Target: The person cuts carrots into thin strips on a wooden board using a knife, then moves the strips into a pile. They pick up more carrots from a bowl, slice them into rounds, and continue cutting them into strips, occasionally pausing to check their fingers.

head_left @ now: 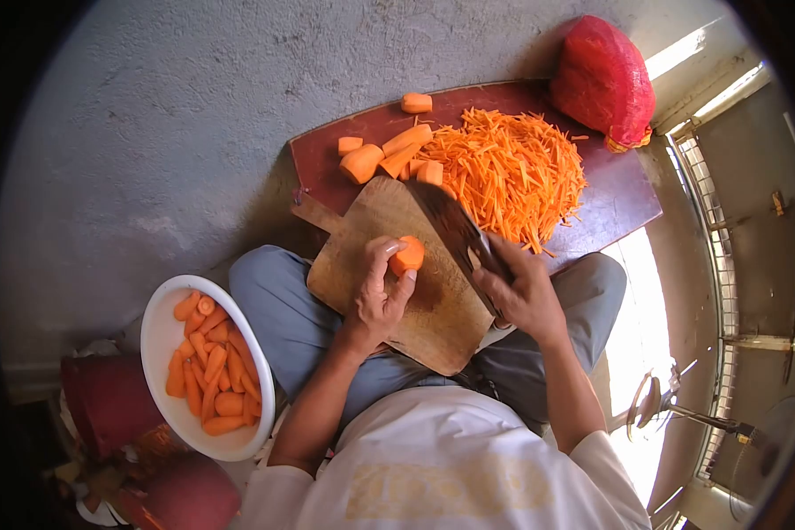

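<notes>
My left hand (pixel 382 291) pinches a short carrot piece (pixel 408 255) between thumb and fingers, on the wooden cutting board (pixel 371 221) across my lap. In my right hand (pixel 523 287) is the handle of a wide, dark-bladed knife (pixel 455 225). Its blade lies over the board's right side, apart from the carrot piece. Beyond the board, a heap of shredded carrot (pixel 508 172) rests on a dark red low table (pixel 318 155). Several thick carrot chunks (pixel 361 163) are left of the heap.
A white bowl (pixel 156 353) of peeled carrots (pixel 216 362) stands by my left knee. A red mesh sack (pixel 601 79) sits at the table's far right corner. Dark red containers (pixel 110 402) are at the lower left. A fan (pixel 662 406) stands at the right.
</notes>
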Tool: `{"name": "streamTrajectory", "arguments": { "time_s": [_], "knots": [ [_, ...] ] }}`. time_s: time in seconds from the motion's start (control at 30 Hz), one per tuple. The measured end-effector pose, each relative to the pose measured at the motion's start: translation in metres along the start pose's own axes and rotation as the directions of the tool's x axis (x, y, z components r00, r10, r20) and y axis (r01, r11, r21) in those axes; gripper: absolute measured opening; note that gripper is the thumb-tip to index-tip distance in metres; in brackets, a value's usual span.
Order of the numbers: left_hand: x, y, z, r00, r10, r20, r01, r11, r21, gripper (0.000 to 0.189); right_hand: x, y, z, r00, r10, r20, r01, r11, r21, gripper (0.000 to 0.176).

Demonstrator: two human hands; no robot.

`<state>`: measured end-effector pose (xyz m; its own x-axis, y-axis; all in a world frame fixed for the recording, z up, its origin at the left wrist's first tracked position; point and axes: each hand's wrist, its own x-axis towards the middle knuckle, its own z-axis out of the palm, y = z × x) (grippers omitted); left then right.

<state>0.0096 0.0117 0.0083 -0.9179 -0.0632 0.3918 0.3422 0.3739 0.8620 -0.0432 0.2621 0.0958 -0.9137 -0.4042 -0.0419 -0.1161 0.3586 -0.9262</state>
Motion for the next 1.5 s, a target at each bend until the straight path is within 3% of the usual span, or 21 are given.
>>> {"name": "streamTrajectory", "arguments": {
  "time_s": [0.13, 0.27, 0.47, 0.57, 0.67, 0.77, 0.9, 1.07, 1.17, 1.5],
  "knots": [
    [-0.010, -0.006, -0.004, 0.999, 0.025, -0.036, -0.016, 0.973, 0.229, 0.038, -0.035, 0.008, -0.001, 0.996, -0.010, 0.090, 0.025, 0.985, -0.173, 0.048],
    [-0.013, -0.001, -0.004, 0.999, -0.012, -0.036, 0.020, 0.970, 0.244, 0.039, -0.057, -0.003, 0.000, 0.990, 0.062, 0.129, -0.031, 0.974, -0.226, 0.048],
    [-0.012, -0.008, -0.004, 0.996, 0.077, 0.048, -0.088, 0.942, 0.324, 0.050, -0.066, -0.021, 0.008, 0.984, -0.113, 0.137, 0.150, 0.942, -0.299, 0.055],
    [-0.005, 0.002, -0.007, 0.988, 0.133, 0.081, -0.155, 0.909, 0.387, 0.049, -0.065, -0.033, 0.007, 0.979, -0.077, 0.190, 0.138, 0.932, -0.336, 0.056],
    [-0.006, -0.004, -0.007, 0.985, 0.150, 0.086, -0.172, 0.897, 0.408, 0.051, -0.065, -0.041, 0.006, 0.977, -0.022, 0.211, 0.097, 0.933, -0.348, 0.057],
    [-0.011, -0.006, -0.005, 0.991, 0.102, 0.089, -0.124, 0.952, 0.281, 0.054, -0.065, -0.052, -0.001, 0.971, 0.008, 0.238, 0.085, 0.922, -0.378, 0.057],
    [-0.003, -0.001, -0.002, 0.955, 0.243, 0.169, -0.289, 0.890, 0.353, 0.062, -0.063, -0.054, -0.003, 0.970, -0.019, 0.244, 0.120, 0.905, -0.407, 0.059],
    [-0.005, -0.004, -0.002, 0.958, 0.202, 0.204, -0.267, 0.886, 0.379, 0.052, -0.064, -0.055, -0.004, 0.965, -0.075, 0.251, 0.185, 0.874, -0.450, 0.062],
    [-0.006, -0.006, -0.004, 0.952, 0.199, 0.232, -0.280, 0.874, 0.397, 0.050, -0.063, -0.060, -0.007, 0.958, -0.028, 0.285, 0.167, 0.864, -0.475, 0.062],
    [-0.007, -0.011, -0.002, 0.957, 0.210, 0.201, -0.275, 0.878, 0.393, 0.057, -0.057, -0.045, -0.012, 0.970, 0.061, 0.237, -0.008, 0.975, -0.221, 0.062]
  ]
}}
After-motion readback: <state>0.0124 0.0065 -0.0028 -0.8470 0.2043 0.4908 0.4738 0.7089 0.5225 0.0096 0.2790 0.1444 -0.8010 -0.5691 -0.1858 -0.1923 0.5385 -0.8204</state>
